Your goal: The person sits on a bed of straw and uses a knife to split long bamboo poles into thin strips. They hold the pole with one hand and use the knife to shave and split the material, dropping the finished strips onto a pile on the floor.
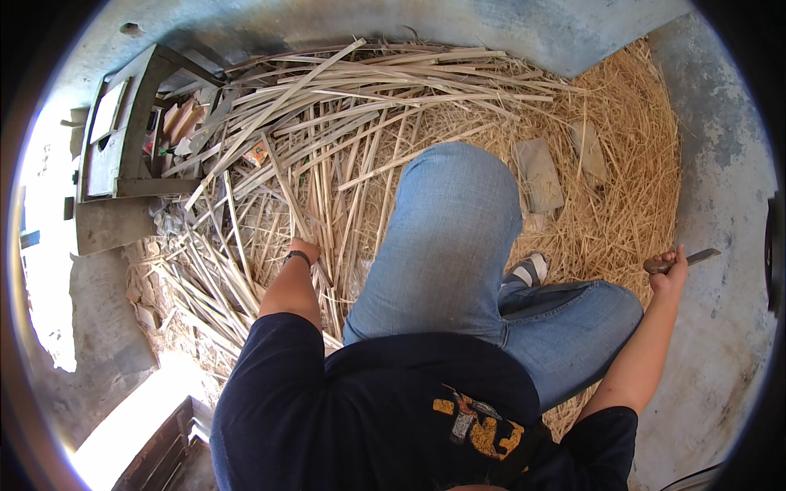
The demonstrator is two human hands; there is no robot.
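Observation:
My left hand (305, 249), with a dark band at the wrist, is closed on the near end of a flat, pale split-bamboo strip (284, 186). That strip slants away to the far left over other strips. Out to the right, beside the wall, my right hand (672, 273) grips a knife (703, 256) by its brown handle, the short dark blade pointing right. A large heap of similar strips (393, 92) lies ahead of me, mostly lengthwise across the far side, with more strewn around my left hand.
Straw and shavings (630, 164) cover the floor at the right. Two flat slabs (539, 174) lie in them. A wooden cabinet frame (135, 123) with clutter inside stands at far left. A blue-grey wall (725, 164) rises close on my right. My jeans-covered knee (458, 213) is raised in the middle.

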